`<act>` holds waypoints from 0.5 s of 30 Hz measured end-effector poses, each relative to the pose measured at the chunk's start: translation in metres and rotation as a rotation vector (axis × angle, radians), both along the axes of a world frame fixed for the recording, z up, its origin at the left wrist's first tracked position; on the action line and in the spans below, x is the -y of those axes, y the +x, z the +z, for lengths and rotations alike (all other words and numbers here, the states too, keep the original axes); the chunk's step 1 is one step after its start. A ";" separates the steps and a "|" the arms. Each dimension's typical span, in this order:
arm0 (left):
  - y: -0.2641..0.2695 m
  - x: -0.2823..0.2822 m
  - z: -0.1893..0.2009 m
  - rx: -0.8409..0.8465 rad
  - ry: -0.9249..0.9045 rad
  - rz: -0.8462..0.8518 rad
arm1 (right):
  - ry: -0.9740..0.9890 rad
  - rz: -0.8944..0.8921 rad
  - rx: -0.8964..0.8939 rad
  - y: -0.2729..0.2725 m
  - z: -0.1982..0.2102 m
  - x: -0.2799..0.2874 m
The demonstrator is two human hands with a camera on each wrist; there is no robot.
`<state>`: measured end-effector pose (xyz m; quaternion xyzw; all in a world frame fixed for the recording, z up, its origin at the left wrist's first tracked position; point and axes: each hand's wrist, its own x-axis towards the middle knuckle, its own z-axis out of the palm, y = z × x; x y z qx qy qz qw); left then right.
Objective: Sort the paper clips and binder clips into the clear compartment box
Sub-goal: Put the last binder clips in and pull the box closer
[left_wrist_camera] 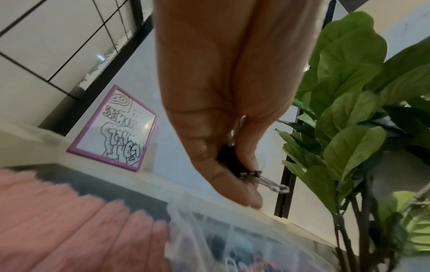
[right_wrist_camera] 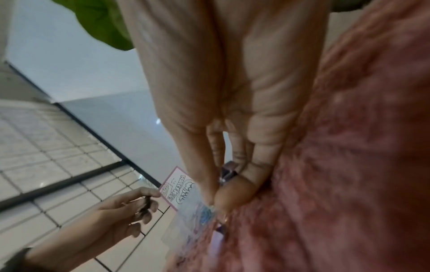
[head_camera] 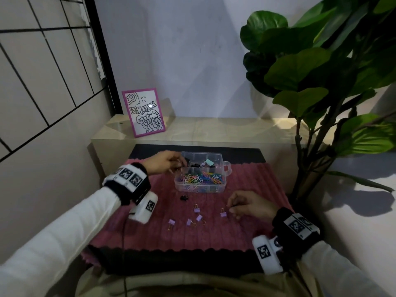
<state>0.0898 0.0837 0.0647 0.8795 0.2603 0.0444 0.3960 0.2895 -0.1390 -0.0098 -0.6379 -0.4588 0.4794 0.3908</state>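
The clear compartment box (head_camera: 218, 188) sits at the back of the pink mat, with coloured paper clips (head_camera: 201, 177) in its front part and black and mint binder clips in the rear compartments. My left hand (head_camera: 179, 166) hovers at the box's rear left corner and pinches a black binder clip (left_wrist_camera: 232, 165) with silver handles. My right hand (head_camera: 230, 207) rests on the mat to the right, fingers curled around a purple binder clip (right_wrist_camera: 229, 172). Several purple binder clips (head_camera: 196, 210) and one black binder clip (head_camera: 183, 197) lie loose on the mat in front of the box.
The ribbed pink mat (head_camera: 246, 230) covers a dark table. Behind it runs a beige ledge with a pink-framed drawing (head_camera: 143, 112). A large leafy plant (head_camera: 317, 82) stands at the right, close to the table's edge. A tiled wall lies on the left.
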 end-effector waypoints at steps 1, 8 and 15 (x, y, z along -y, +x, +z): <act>0.010 -0.005 0.005 -0.006 0.015 0.022 | 0.004 -0.054 -0.040 0.000 -0.003 0.000; 0.069 -0.023 0.011 -0.280 0.358 0.064 | -0.046 -0.081 0.066 -0.012 -0.002 -0.008; 0.062 -0.028 -0.006 -0.359 0.391 -0.060 | -0.040 -0.013 0.461 -0.028 -0.006 -0.012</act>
